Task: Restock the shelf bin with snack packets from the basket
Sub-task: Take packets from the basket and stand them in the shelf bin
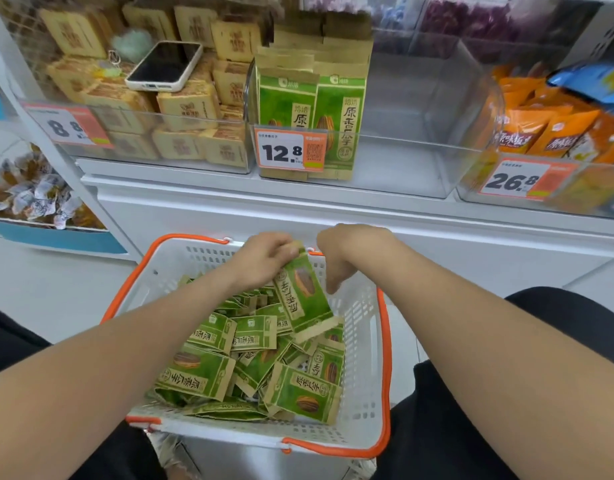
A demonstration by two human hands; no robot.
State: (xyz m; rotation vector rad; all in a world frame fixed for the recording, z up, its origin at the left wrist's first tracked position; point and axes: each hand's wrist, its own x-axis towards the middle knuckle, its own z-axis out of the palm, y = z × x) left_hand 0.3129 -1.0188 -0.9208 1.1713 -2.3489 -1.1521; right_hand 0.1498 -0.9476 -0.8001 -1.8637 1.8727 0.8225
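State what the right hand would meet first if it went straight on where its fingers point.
Its fingers point down: probably the green snack packets heaped in the basket, though depth is unclear.

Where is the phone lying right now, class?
In the upper left of the head view, the phone lies screen up on the tan packets in the shelf's left-hand bin, just left of the bin holding green packets.

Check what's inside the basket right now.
The basket holds a loose pile of green packets. The left hand pinches one packet above the pile; the right hand dips in beside it. The pile hides the basket floor and any lower packets.
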